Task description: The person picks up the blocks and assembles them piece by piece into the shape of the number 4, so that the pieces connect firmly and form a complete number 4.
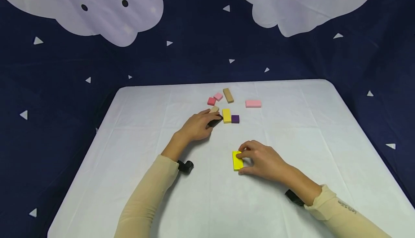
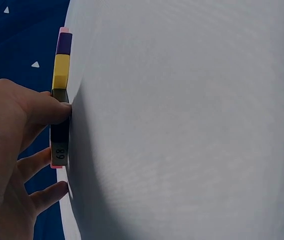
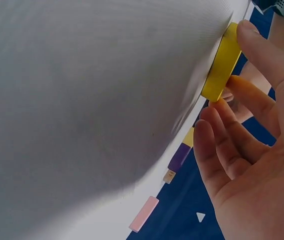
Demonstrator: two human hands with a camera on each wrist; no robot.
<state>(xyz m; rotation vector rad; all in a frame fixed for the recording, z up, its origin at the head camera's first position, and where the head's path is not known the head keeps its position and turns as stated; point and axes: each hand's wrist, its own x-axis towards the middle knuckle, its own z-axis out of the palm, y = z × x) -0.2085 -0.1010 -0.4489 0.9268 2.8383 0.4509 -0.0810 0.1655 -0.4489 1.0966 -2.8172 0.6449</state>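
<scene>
My left hand (image 1: 197, 127) grips a black block (image 1: 214, 122) between thumb and fingers, at the left of the block group. Part of that block hides behind the thumb in the left wrist view. A light wooden block (image 1: 214, 109) lies just beyond these fingers. Right of the black block are a yellow block (image 1: 226, 116) and a small purple block (image 1: 235, 119), side by side. Nearer to me, my right hand (image 1: 265, 161) pinches another yellow block (image 3: 222, 62) by its two ends, with the index finger on top. It is on or just above the white tabletop.
Farther back lie a red block (image 1: 211, 101), a small pink block (image 1: 218, 96) and a tan wooden block (image 1: 228, 95). A longer pink block (image 1: 253, 104) sits to their right. The white table (image 1: 291, 122) ends at a dark blue curtain (image 1: 201, 61) with clouds.
</scene>
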